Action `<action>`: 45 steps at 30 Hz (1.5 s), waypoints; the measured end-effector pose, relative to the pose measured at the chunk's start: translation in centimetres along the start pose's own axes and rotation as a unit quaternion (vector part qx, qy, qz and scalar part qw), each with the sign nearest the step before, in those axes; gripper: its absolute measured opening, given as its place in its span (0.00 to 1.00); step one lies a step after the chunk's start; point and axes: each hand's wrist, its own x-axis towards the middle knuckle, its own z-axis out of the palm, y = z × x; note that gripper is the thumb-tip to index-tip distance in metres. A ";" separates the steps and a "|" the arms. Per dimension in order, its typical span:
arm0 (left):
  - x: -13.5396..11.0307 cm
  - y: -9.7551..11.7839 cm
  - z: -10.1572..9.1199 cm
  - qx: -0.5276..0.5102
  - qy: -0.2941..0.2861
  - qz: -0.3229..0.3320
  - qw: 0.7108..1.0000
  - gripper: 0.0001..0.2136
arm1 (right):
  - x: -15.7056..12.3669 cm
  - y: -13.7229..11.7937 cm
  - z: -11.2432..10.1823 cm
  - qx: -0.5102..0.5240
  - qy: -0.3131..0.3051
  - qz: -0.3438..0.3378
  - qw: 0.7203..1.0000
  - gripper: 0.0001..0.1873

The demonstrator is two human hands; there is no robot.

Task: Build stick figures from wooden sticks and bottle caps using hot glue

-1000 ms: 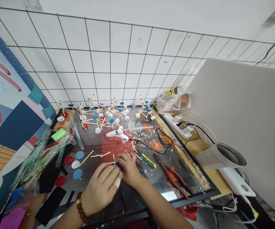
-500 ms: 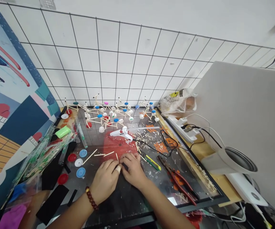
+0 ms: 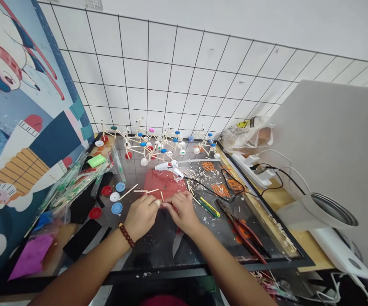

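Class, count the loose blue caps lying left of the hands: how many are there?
2. One blue cap sits above the white cap, the other just below it, both beside the left hand. Others may be hidden.

Left hand (image 3: 141, 216) and right hand (image 3: 182, 211) meeting at the fingertips (image 3: 176, 197), apparently pinching

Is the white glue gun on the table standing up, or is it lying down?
It is lying down: the white hot glue gun rests flat at the top edge of the red sheet, not on a stand, with its black cord trailing to the right.
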 end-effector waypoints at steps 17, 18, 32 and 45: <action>0.0 -0.1 0.6 -0.190 0.020 -0.081 0.978 0.10 | 0.6 -0.1 0.5 0.078 0.095 -0.034 0.992 0.09; 0.0 -0.1 0.5 -0.187 0.027 -0.076 0.979 0.10 | 0.8 -0.2 0.4 0.072 0.092 -0.041 0.992 0.09; 0.6 1.2 0.2 -0.380 -0.009 -0.182 0.907 0.10 | 1.0 0.1 0.2 0.064 0.072 -0.088 0.991 0.12; 1.0 1.7 -0.6 -0.655 -0.078 -0.371 0.654 0.19 | 1.3 0.3 -0.5 0.245 0.058 -0.013 0.968 0.09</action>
